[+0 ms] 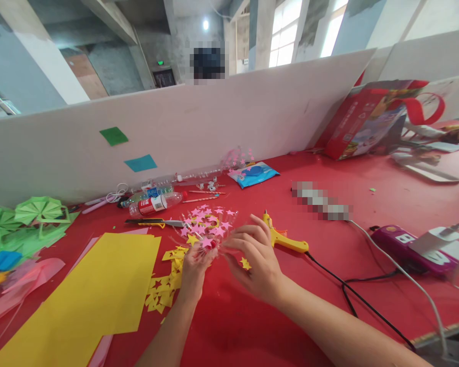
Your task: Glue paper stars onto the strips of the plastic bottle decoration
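Note:
My left hand (197, 266) is closed around the base of a clear plastic piece with pink stars (207, 228), possibly cut from a bottle. One yellow star (192, 239) shows on its near side, and a bit of red sits by my fingertips. Just to the right, my right hand (257, 255) hovers with its fingers curved and apart, nothing plainly visible in them. A small yellow star (246, 263) appears beneath that hand. Scissors (214, 220) with yellow handles lie partly hidden behind the plastic. A yellow glue gun (285, 238) rests on the table beyond my right hand.
Yellow paper sheets (87, 285) and star-cut scraps (162, 290) lie left. Plastic bottles (156, 203), a utility knife (145, 222) and a wipes pack (257, 175) line the back. A power strip (413, 250) with cords stands right. A white partition (214, 122) borders the table.

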`<state>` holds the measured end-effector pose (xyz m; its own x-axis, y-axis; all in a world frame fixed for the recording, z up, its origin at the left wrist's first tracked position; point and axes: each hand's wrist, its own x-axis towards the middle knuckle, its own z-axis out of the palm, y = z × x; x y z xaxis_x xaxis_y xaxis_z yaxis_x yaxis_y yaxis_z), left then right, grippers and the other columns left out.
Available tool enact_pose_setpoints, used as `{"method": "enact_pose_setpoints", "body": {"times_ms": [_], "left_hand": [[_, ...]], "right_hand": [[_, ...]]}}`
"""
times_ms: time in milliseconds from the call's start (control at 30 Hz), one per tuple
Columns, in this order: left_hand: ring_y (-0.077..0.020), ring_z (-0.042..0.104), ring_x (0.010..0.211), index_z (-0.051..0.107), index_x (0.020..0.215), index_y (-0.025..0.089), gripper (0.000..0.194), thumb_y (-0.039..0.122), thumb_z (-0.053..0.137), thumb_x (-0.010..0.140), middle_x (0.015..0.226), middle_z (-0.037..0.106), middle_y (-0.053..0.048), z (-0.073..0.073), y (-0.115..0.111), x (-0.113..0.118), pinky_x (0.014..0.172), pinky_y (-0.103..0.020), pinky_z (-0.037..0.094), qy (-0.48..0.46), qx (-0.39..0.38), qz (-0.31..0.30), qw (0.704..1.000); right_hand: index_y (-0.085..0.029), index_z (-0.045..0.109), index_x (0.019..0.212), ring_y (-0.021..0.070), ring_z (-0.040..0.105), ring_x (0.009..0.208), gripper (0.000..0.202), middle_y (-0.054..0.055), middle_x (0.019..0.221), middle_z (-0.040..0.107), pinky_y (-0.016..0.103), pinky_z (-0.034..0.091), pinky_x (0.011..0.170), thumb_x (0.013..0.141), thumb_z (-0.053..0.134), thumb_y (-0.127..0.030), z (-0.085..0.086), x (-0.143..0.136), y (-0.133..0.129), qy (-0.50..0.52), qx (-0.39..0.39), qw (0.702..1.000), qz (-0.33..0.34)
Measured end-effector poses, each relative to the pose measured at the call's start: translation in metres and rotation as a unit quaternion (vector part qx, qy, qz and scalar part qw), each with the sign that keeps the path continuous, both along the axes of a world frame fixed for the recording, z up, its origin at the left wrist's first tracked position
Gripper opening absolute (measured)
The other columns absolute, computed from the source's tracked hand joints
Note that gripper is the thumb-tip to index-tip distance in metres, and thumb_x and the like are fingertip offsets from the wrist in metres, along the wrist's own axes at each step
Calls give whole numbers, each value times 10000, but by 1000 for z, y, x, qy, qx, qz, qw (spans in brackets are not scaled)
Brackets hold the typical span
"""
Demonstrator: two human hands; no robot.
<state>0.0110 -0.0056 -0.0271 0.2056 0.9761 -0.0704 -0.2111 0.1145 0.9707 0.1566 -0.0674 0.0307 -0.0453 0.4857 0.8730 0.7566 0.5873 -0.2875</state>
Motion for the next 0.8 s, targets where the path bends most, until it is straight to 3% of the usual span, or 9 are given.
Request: {"method": "enact_pose_setpoints", "body": {"times_ms": [300, 433, 700, 800], "left_hand": [[-171, 648, 845, 673, 866, 176, 276, 301, 778, 644, 841, 700, -11, 4, 1, 1, 829, -295, 482, -37, 10, -2, 999], [-174, 651, 868, 698, 862, 187, 266, 290, 780, 631, 862, 714, -13, 10, -1, 2, 841, -292, 480, -49, 12, 6, 999], [-171, 658, 849, 696, 877, 183, 270, 281, 767, 636, 860, 722, -15, 8, -1, 1, 809, -277, 487, -46, 16, 7, 999], [-189, 660, 860, 695, 892, 177, 283, 305, 758, 648, 857, 722, -29, 7, 0, 1, 811, -294, 492, -37, 19, -4, 999]], "right_hand": [[-226, 555, 1030, 197, 592, 896, 317, 40, 930, 661, 515, 341, 1035, 765, 489, -65, 6, 4, -7, 39, 24, 999, 11], [-204, 548, 1062, 207, 578, 911, 331, 57, 956, 648, 499, 365, 1007, 758, 507, -81, 4, 4, -3, 28, -14, 999, 10], [-233, 611, 992, 227, 539, 1011, 209, 55, 1042, 632, 521, 295, 1083, 786, 594, -198, 1, -1, -4, -15, -10, 999, -33], [-237, 625, 876, 235, 519, 1065, 106, 47, 1091, 626, 541, 265, 1107, 790, 600, -181, 0, -1, -3, -37, -15, 999, -29]]}}
